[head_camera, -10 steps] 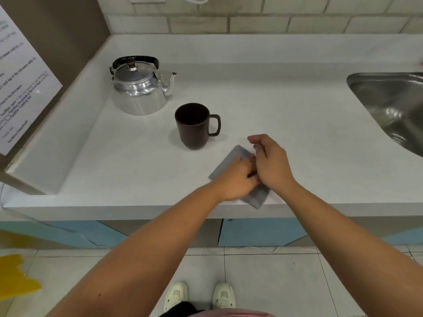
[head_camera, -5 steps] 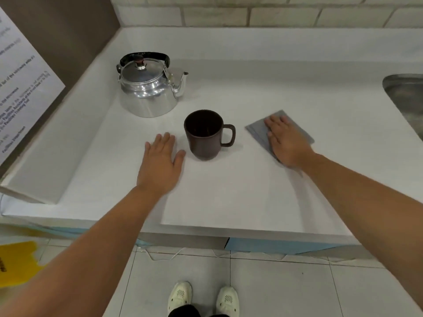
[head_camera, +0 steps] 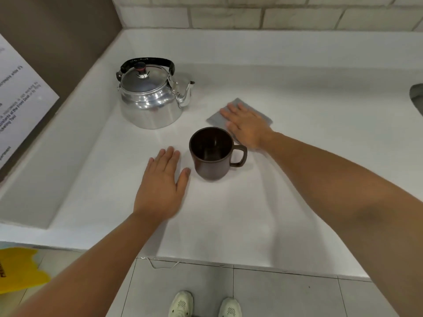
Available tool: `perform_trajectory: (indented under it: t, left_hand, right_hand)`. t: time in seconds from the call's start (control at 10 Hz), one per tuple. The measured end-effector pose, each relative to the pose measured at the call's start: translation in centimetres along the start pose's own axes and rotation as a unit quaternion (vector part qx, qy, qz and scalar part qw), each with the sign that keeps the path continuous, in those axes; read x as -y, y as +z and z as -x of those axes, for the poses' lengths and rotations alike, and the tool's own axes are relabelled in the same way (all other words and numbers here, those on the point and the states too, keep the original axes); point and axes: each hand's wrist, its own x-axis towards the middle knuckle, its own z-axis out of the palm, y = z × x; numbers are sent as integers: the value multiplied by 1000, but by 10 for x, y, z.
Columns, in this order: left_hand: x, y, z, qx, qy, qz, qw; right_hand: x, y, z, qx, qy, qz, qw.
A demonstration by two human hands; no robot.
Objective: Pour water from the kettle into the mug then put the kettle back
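A shiny metal kettle [head_camera: 150, 104] with a black handle stands at the back left of the white counter [head_camera: 229, 213], spout pointing right. A dark brown mug [head_camera: 211, 154] stands upright and empty in front of it, handle to the right. My left hand [head_camera: 161, 186] lies flat and open on the counter just left of the mug, thumb close to its side. My right hand [head_camera: 246, 124] presses flat on a grey cloth [head_camera: 216, 117] behind and right of the mug.
A steel sink [head_camera: 417, 97] shows at the far right edge. A tiled wall [head_camera: 251, 12] runs along the back. A brown panel with a paper notice [head_camera: 20, 104] stands to the left. Below the counter edge are floor tiles, a yellow object [head_camera: 20, 268] and my shoes.
A second ago both hands were together on the cloth at the counter's front edge. The right hand then slid the cloth back beside the mug; the left hand settled flat left of the mug.
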Motion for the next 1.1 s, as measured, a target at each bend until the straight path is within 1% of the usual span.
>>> perform_trajectory:
  t: [0.1,0.2,0.3,0.4,0.6,0.8,0.9,1.0,1.1]
  left_hand:
    - [1,0,0,6,0,-1,1000]
    - [1,0,-1,13,0,-2,1000]
    - [1,-1,-1,22,-5,-1,1000]
    - [1,-3,0,32,-3,1,999]
    - [2,-2,0,35,2,-3,999]
    - [1,-5,0,49,4,-22,999]
    - [1,-15,-4,91,6,-40,995]
    - [-2,-46,-28,185,2,-62,981]
    - [-9,-87,-48,318,-20,-66,946]
  right_hand:
    - [1,-3,37,-17,148,-11,989]
    - [20,7,93,-45,201,-38,978]
    - [50,21,142,-51,254,-46,965]
    - [81,31,175,-39,306,-41,950]
    - [116,37,204,-69,370,-33,926]
    - [125,35,210,-71,380,-40,921]
    - [125,26,210,-36,382,-14,923]
    - [116,-3,204,25,364,46,930]
    - [99,-48,198,119,345,11,931]
